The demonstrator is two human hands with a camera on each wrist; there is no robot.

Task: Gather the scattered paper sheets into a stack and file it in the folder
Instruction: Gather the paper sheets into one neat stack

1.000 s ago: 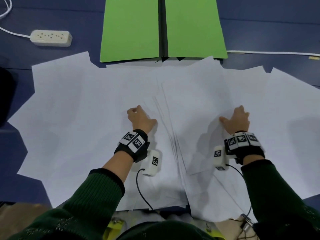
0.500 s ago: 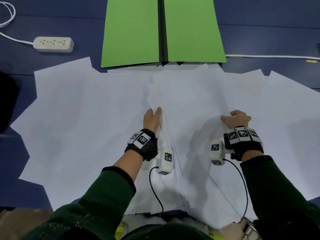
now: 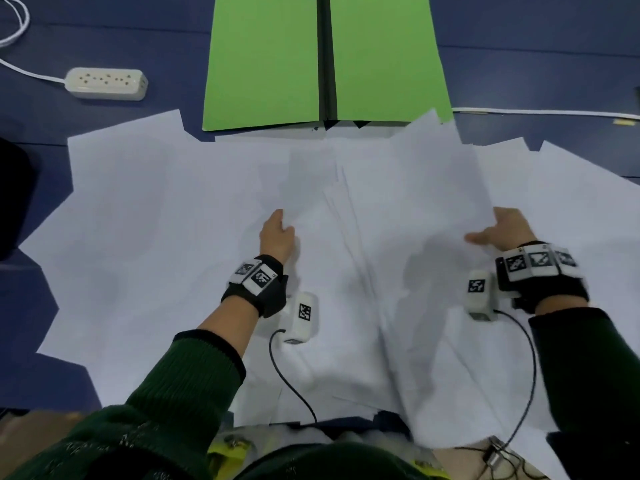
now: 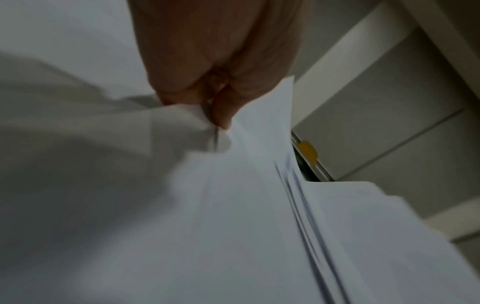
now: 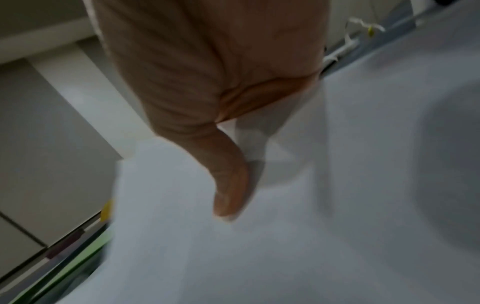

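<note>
Across the dark blue desk (image 3: 519,36) we see many white paper sheets (image 3: 156,220) spread out and overlapping, from the left side to the right side. Our left hand (image 3: 277,233) is near the middle of the spread; in the left wrist view its fingers (image 4: 221,107) pinch the edge of some sheets, which rise and crease at that place. Our right hand (image 3: 502,230) is at the right side of a raised group of sheets. Its thumb (image 5: 228,185) lies on top of the paper and the other fingers go under the edge, so it holds these sheets. Beyond the sheets lies the open green cardboard folder (image 3: 263,57) with a dark spine, and its near edge touches the papers. A white power strip (image 3: 107,83) with a cable rests at the far left of the desk.
</note>
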